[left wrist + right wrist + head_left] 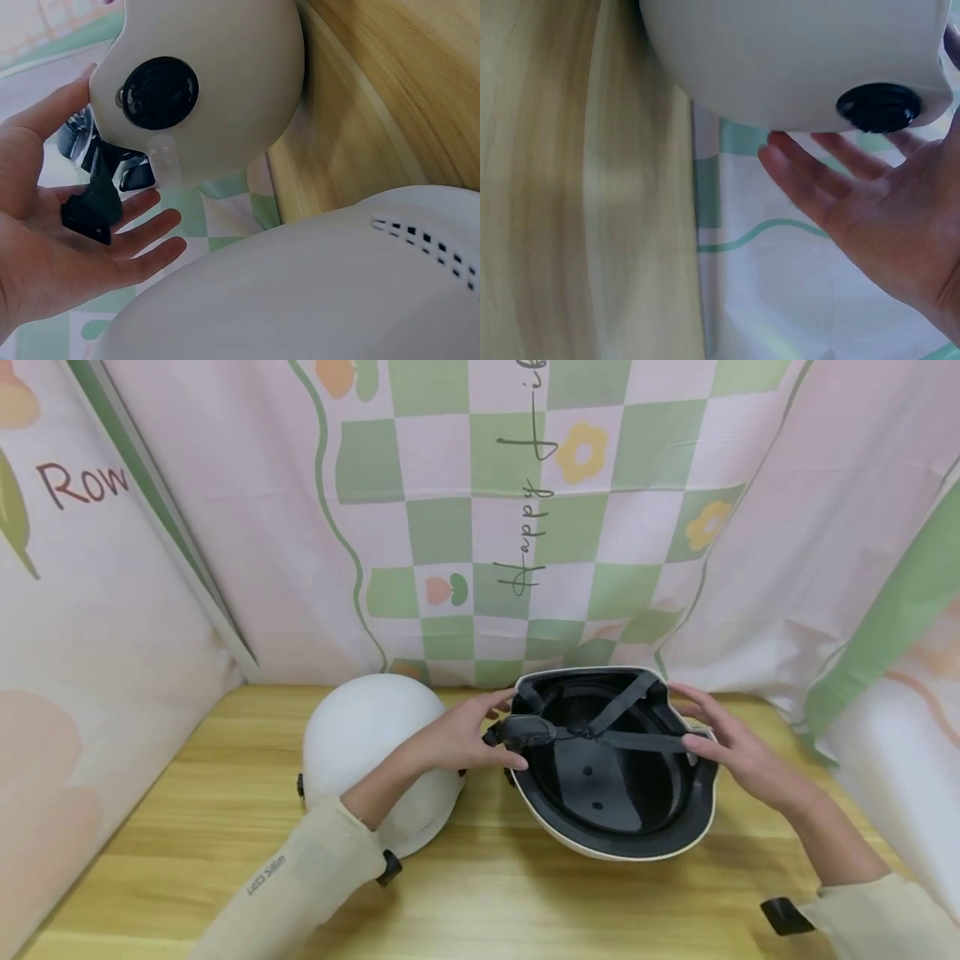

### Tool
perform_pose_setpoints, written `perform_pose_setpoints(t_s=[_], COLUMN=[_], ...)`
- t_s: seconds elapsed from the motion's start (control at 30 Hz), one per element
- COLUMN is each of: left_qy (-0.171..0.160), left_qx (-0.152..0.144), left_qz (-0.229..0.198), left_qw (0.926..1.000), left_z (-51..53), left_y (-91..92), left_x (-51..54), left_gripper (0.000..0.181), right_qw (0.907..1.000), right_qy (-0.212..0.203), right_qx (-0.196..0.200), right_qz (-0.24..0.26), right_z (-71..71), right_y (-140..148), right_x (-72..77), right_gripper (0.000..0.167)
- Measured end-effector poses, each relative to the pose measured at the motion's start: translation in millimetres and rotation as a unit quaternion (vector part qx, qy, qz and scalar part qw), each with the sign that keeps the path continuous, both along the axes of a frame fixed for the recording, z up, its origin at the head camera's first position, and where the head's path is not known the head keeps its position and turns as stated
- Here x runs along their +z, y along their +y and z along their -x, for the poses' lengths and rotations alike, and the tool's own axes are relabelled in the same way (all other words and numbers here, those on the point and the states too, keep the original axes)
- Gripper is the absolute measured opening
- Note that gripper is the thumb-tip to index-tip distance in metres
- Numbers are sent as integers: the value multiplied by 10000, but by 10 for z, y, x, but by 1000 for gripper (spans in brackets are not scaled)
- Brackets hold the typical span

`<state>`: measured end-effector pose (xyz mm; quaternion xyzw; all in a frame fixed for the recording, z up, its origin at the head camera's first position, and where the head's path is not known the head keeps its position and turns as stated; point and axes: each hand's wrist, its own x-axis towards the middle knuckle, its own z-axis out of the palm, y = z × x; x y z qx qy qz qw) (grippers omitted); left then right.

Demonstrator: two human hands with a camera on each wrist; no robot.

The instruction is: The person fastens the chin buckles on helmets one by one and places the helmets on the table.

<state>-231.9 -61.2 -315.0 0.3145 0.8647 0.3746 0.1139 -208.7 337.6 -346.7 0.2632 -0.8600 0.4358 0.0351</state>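
A cream-white helmet lies upside down on the table, its black lining facing up toward me. Dark chin straps cross the opening, and a black strap end hangs by my left palm. My left hand is at the helmet's left edge; its thumb touches the rim and its fingers are spread, fairly straight. On the opposite side, my right hand lays its thumb over the rim near the strap, with loosely extended fingers along the outer shell. A round black fitting shows on that side.
A second white helmet sits dome up on the left, under my left forearm. Its vent holes show in the left wrist view. A patterned curtain hangs behind the wooden table.
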Motion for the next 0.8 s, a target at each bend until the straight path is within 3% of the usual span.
perform_pose_setpoints(t_s=[0.1,0.23,0.3,0.37,0.5,0.67,0.8], left_qy=[35,181,243,270,308,365,380], left_qx=[-68,-224,-269,-279,-246,-187,-142], left_qz=[-55,-92,-93,-88,-29,55,69], left_qw=[10000,9995,9993,9992,9992,9991,9992], left_z=[-10,-26,-31,-38,-42,-50,-59], left_y=[9,28,36,39,43,52,51], left_x=[5,10,11,13,9,6,-2], left_gripper=[94,93,92,92,92,93,93], right_qw=[9982,9825,9705,9638,9693,9752,9796], right_qy=[334,1527,2194,2582,2432,1971,1573], right_qx=[-457,-1002,-933,-593,198,482,785], right_qz=[-191,-374,-351,-289,-296,-878,-978], right_z=[-15,-89,-131,-169,-197,-188,-156], right_y=[-89,-321,-470,-620,-877,-1086,-1206], right_x=[78,221,292,351,395,358,345], right_gripper=[62,61,61,60,57,54,52])
